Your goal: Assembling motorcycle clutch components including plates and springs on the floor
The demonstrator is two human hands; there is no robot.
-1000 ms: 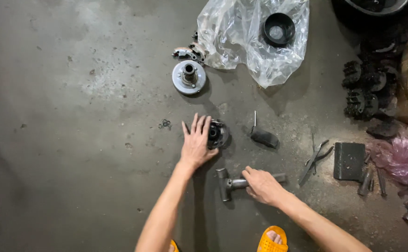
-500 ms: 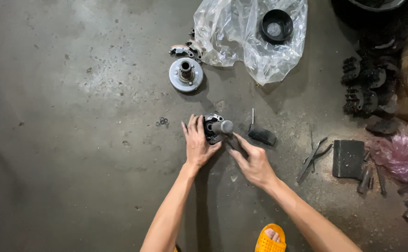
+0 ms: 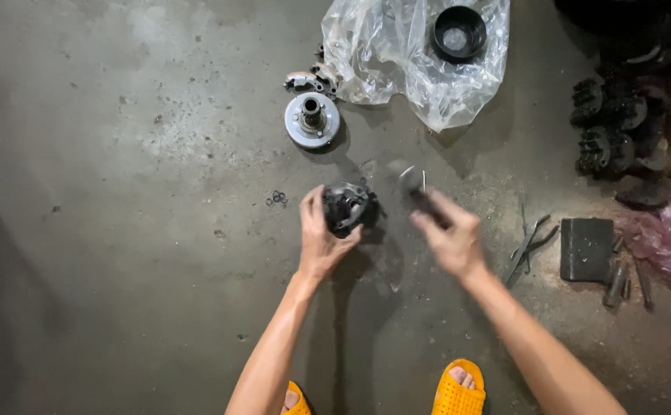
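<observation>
Down on a stained concrete floor (image 3: 120, 230), a person crouches in orange sandals (image 3: 458, 388) over a scatter of dismantled machine parts. A crumpled clear plastic bag (image 3: 397, 69) lies at the top, with a black ring-shaped part (image 3: 458, 32) resting on it; dark toothed parts (image 3: 608, 127) are heaped to the right, near a dark rectangular block (image 3: 587, 247) and a pair of pliers (image 3: 529, 244). A silver hub disc (image 3: 311, 120) sits apart, already separated, suggesting the strip-down is well along yet unfinished. At the centre, the left hand (image 3: 320, 242) curls its fingers around a dark round assembly (image 3: 347, 206), steadying it on the floor. Just beside it, the right hand (image 3: 450, 238) is closed on a hammer-like tool (image 3: 416, 188), its blurred metal head raised close to the assembly but not touching. Tiny washers (image 3: 277, 198) lie nearby.
</observation>
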